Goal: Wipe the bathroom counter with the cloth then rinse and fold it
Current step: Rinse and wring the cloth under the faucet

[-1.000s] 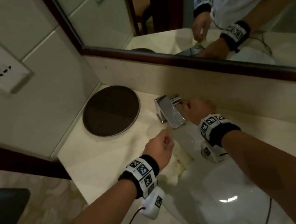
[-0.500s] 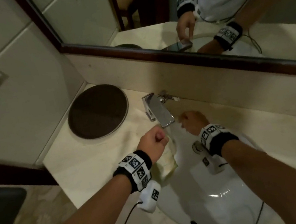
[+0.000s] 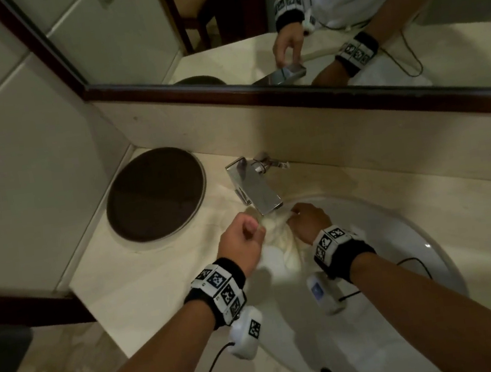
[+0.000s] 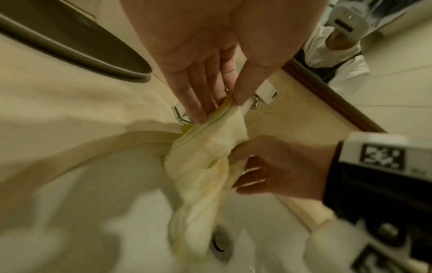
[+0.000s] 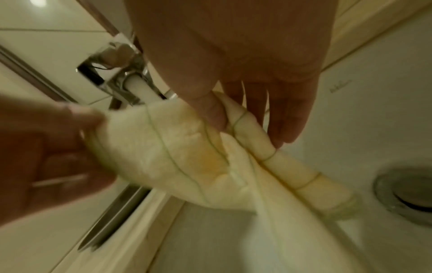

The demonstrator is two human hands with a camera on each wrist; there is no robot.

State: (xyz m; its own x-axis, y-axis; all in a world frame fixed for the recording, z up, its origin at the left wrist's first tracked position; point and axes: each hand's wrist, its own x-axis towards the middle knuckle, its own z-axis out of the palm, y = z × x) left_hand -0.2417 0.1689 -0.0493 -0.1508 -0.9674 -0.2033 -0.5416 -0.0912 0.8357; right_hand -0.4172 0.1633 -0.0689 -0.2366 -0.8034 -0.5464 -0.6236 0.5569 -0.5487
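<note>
1. Stretched along the wall: a pale stone counter (image 3: 144, 280), cream and faintly veined, with the faucet (image 3: 255, 189) standing at its back edge as the landmark for everything below.
2. Hung above the faucet: a dark-framed mirror (image 3: 256, 87), showing both banded wrists and a white shirt in reflection.
3. Sunk into the counter directly in front of the faucet: a white basin (image 3: 403, 258), its metal drain (image 4: 221, 242) seen below the hanging cloth in the left wrist view.
4. Lay flat on the counter to the left of the faucet: a round dark disc (image 3: 155, 194) with a thin pale rim.
5. Stood chrome and angular, spout aimed down over the basin's back rim; flowing water could not be made out.
6. Held just under the spout, over the basin: a pale yellow cloth (image 3: 279, 237), bunched and twisted, its lower end dangling toward the drain.
7. Gripped the cloth's upper edge, left of the spout: the left hand (image 3: 240, 242), thumb and fingers pinched narrow on the hem.
8. Gripped the cloth right of the spout: the right hand (image 3: 308, 221), thumb pressed over a rolled fold, fingers curled beneath.
</note>
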